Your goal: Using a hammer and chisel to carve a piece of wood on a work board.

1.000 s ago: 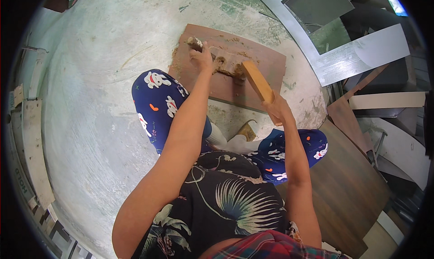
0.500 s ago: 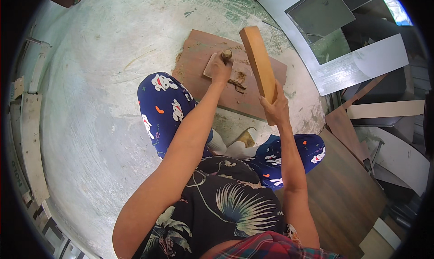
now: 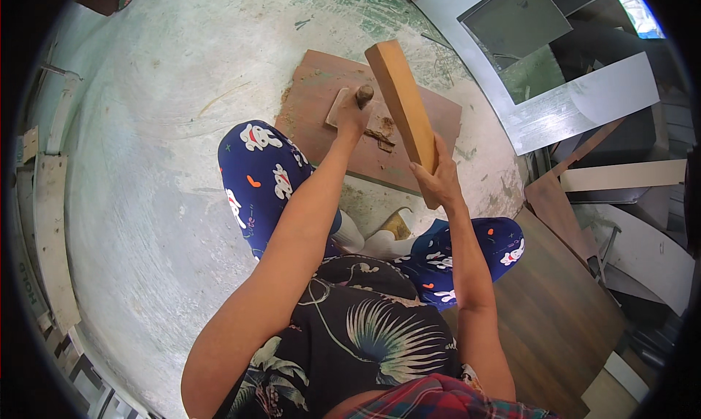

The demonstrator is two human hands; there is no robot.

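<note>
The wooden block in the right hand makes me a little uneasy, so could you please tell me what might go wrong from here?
If the wooden block came down off target, it might strike the left hand, which grips the handle close to its exposed end. The right hand holds the block near one end only, so it could twist or slip. The feet are near the board, so something sliding off might reach them.

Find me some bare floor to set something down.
The widest bare patch is concrete floor between the pale planks at far left and your left knee; another lies beyond the brown board. It's crowded over that board, where your left hand grips a handle near debris and your right hand holds a wooden block, and at right among the panels.
</note>
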